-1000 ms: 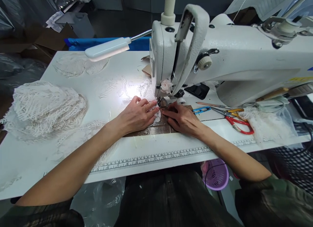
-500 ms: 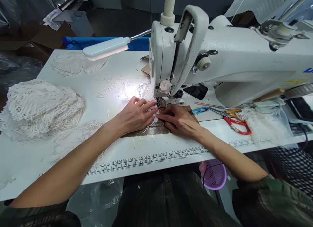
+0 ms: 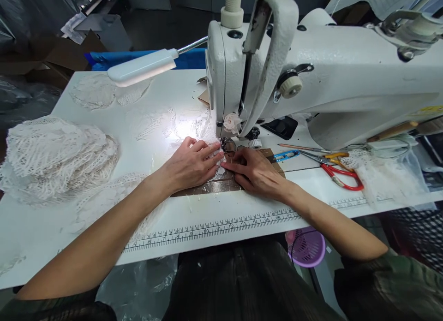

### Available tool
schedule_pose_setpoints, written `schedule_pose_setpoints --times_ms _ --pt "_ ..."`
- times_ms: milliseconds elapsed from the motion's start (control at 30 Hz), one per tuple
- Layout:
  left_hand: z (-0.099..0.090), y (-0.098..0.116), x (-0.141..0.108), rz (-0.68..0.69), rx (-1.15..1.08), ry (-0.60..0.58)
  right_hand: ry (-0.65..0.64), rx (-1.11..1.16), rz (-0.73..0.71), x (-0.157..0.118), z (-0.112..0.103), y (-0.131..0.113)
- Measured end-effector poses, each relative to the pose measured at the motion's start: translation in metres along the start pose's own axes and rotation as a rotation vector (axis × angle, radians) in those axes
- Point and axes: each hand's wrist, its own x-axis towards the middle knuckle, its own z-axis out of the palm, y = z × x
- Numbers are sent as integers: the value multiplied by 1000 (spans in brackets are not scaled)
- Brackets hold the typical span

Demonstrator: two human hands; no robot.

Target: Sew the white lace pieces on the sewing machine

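Close to the needle area, my left hand (image 3: 195,166) lies palm down with its fingers stretched out, pressing a small piece of white lace (image 3: 220,172). From the other side, my right hand (image 3: 258,172) has bent fingers, and its fingertips hold the edge of that lace. Both hands rest on a brown plate (image 3: 218,187) set in the table. Just beyond the fingertips is the presser foot (image 3: 227,145) of a white sewing machine (image 3: 224,76). The lace is mostly hidden under the fingers.
A thick stack of lace pieces (image 3: 62,155) lies at left, with more lace (image 3: 107,199) nearer. To the right are blue thread snips (image 3: 285,156), red-handled scissors (image 3: 342,177) and a phone (image 3: 282,126). A lamp (image 3: 141,68) hangs over the table; a ruler strip (image 3: 214,228) runs along its front.
The view has shifted slightly, so the sewing machine looks nearer and the tools sit further right. Both hands keep nearly the same place at the lace.
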Motion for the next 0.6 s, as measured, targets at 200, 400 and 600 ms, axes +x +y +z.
schedule_pose_setpoints --times_ms 200,400,600 --pt "-1 1 0 -8 -17 31 9 32 51 -1 1 -1" --pt "-1 2 -1 -44 -23 40 43 61 65 -2 3 -3" --pt "-1 2 -3 -31 -64 89 76 57 45 -2 7 -2"
